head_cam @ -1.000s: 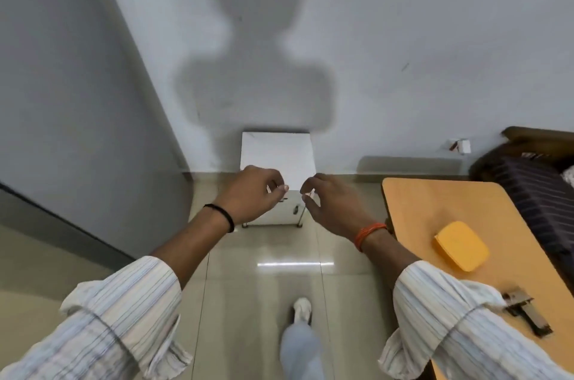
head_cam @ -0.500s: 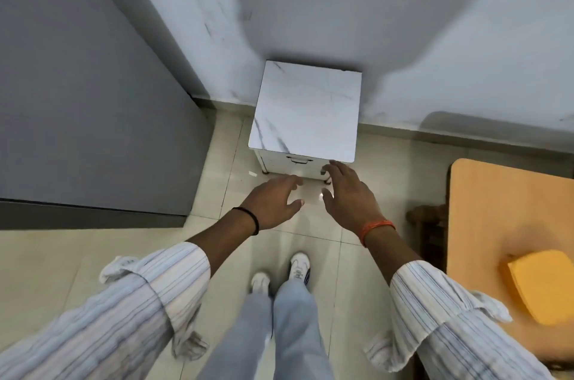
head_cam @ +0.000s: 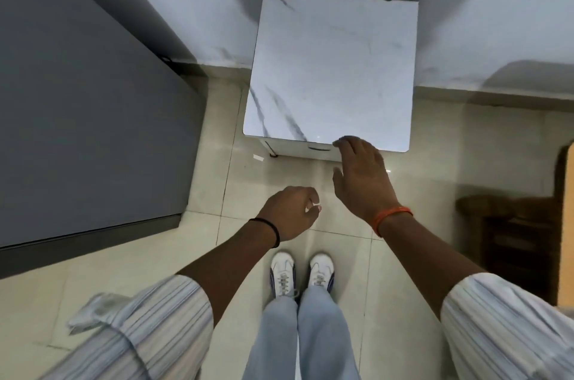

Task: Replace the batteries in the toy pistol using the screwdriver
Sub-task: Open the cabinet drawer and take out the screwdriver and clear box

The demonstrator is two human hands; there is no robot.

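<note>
No toy pistol, screwdriver or batteries show in the head view. A small white marble-topped cabinet (head_cam: 332, 69) stands on the floor against the wall, with a dark drawer handle (head_cam: 318, 148) on its front. My right hand (head_cam: 362, 174), fingers spread and holding nothing, reaches over the cabinet's front edge near the handle. My left hand (head_cam: 290, 213) hangs lower and nearer me, fingers loosely curled, with nothing visible in it.
A large dark grey panel (head_cam: 77, 119) fills the left side. A dark wooden piece (head_cam: 512, 240) and the edge of an orange table (head_cam: 567, 224) stand at the right. My white shoes (head_cam: 301, 274) stand on the tiled floor just before the cabinet.
I have stepped closer and tilted my head down, so the cabinet looms larger. My right hand has stretched forward to its front edge; my left hand has dropped back and curled.
</note>
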